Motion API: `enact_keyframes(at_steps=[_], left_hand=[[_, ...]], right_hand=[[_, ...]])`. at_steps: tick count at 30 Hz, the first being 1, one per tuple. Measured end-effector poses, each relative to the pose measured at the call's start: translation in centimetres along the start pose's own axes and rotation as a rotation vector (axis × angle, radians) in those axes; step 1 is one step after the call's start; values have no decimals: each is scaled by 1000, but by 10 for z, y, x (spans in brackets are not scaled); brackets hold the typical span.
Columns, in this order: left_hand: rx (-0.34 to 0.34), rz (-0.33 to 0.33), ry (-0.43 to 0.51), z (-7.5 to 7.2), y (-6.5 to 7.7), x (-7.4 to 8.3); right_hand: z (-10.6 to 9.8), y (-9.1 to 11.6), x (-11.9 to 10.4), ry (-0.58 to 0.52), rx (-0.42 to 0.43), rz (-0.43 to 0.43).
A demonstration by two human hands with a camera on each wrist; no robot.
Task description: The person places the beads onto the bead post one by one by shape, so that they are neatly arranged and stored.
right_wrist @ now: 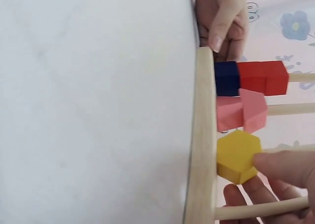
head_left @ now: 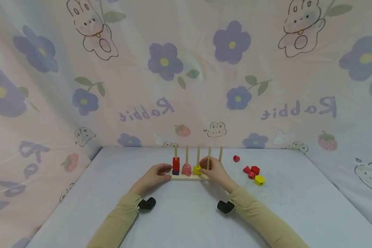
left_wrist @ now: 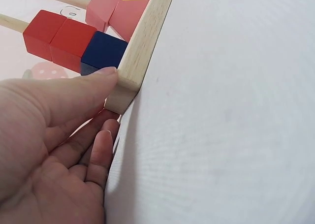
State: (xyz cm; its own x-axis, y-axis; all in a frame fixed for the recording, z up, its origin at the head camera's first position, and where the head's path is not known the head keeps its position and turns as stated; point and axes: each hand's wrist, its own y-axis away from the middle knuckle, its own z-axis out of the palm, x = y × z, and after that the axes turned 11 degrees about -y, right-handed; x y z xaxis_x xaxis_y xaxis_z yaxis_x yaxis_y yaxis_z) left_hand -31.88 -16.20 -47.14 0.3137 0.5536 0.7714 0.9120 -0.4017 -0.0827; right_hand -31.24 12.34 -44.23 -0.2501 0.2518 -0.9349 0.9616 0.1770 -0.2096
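Note:
My left hand (head_left: pixel 153 177) grips the left end of a wooden peg board (head_left: pixel 189 178), its thumb against the corner in the left wrist view. On the first peg, two red blocks (right_wrist: pixel 263 79) sit above a dark blue block (right_wrist: pixel 227 79). Two pink blocks (right_wrist: pixel 242 111) are stacked on the second peg. At the third peg, low against the base, is a yellow hexagonal block (right_wrist: pixel 238 152). My right hand (head_left: pixel 217 171) holds it, thumb on the near face and fingers behind. The fourth peg (right_wrist: pixel 261 209) passes in front of those fingers.
Right of the board, several red blocks (head_left: pixel 255 170) and a yellow hexagonal block (head_left: pixel 259 180) lie on the white table (head_left: pixel 186 220). One more red block (head_left: pixel 236 158) lies farther back. A patterned curtain (head_left: pixel 198 93) hangs behind the table.

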Motion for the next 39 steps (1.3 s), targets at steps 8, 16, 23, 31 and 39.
enact_keyframes(at_steps=[8, 16, 23, 31, 39], left_hand=[[-13, -3, 8, 3, -6, 2], [-16, 1, -7, 0, -11, 3], [-6, 6, -37, -3, -10, 5], [-10, 2, -31, -4, -6, 5], [-6, -14, -25, -3, -2, 4]], right_hand=[[-20, 12, 0, -33, -109, -17], [-72, 35, -17, 59, -309, -78], [-128, 56, -26, 180, -316, -168], [-183, 70, -23, 280, -253, -79], [-207, 70, 3, 272, -273, 36]])
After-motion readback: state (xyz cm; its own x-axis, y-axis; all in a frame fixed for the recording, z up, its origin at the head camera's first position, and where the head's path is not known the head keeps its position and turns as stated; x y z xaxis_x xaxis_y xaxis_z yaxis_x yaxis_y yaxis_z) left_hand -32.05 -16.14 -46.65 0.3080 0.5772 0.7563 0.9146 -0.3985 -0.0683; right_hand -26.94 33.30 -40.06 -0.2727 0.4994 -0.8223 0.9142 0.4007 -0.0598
